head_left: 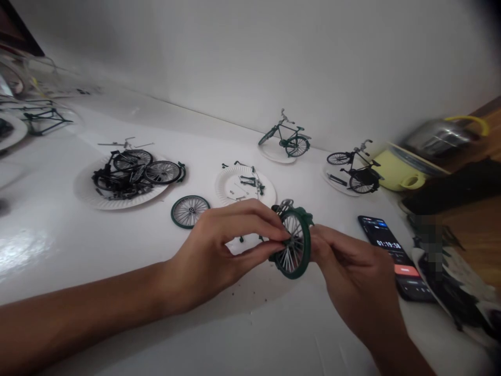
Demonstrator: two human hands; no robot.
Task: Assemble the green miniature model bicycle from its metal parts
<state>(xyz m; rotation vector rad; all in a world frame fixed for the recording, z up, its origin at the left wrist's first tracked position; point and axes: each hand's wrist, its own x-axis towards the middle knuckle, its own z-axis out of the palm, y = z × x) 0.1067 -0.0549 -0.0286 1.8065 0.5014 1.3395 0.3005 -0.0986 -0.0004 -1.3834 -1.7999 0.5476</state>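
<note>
Between my hands, above the white table, is a green miniature bicycle wheel (294, 261) with pale spokes. Dark green and grey parts show behind its top edge, partly hidden. My left hand (223, 248) pinches at the wheel's hub with thumb and fingertips; whatever small piece lies there is too small to make out. My right hand (354, 277) grips the wheel assembly from its right side, and its fingertips are partly hidden behind the rim. A second green wheel (191, 211) lies flat on the table, just beyond my left wrist.
A paper plate (223, 183) holds small green parts; another plate (84, 190) bears black wheels and parts. Two assembled model bicycles, one green (287, 137) and one black (354, 167), stand along the wall. A phone (391, 256) with a timer, a yellow mug (403, 169) and a metal kettle (438, 138) are rightward.
</note>
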